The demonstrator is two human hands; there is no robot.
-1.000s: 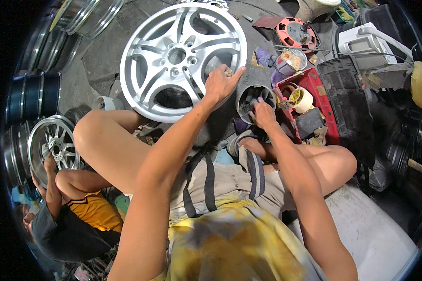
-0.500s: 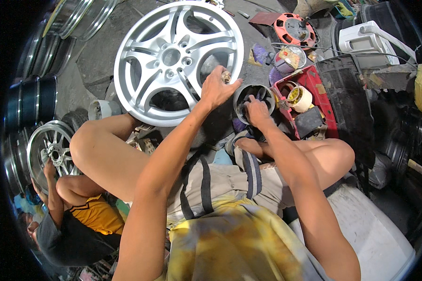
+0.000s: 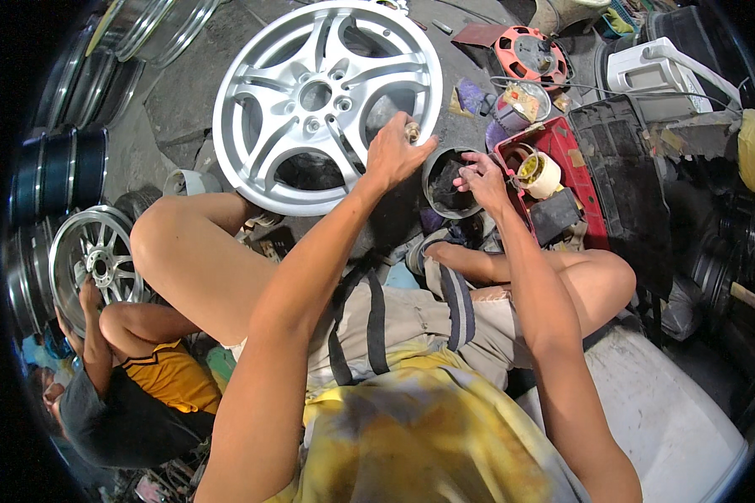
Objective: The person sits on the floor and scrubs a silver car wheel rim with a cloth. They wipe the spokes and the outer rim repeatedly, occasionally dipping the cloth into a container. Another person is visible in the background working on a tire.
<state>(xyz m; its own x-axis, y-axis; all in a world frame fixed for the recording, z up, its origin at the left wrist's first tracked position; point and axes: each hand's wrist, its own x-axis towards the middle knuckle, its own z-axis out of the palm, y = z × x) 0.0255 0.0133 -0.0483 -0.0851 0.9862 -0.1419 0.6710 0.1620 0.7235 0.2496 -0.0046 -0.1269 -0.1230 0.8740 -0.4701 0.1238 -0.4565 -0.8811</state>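
Note:
A large silver alloy wheel (image 3: 252,180) lies flat in front of me, its spoked face up. My left hand (image 3: 391,158) is closed at its lower right rim, gripping a small brass-coloured piece (image 3: 412,132) whose exact kind I cannot make out. Just to the right stands a round grey tub (image 3: 430,199) with a dark inside. Over its right edge hovers my right hand (image 3: 485,183), fingers apart and dark at the tips, with nothing visible in them.
Beside the tub sits a red crate (image 3: 575,155) holding a roll of tape (image 3: 545,178) and a dark block (image 3: 555,218). Beyond are an open can (image 3: 524,105) and an orange cord reel (image 3: 524,54). At left, another person handles a smaller wheel (image 3: 101,239) near stacked rims (image 3: 63,172).
My right hand has lifted out of the tub and its fingers have spread. The left hand stays by the wheel rim with the brass-coloured piece. The whole view has shifted slightly.

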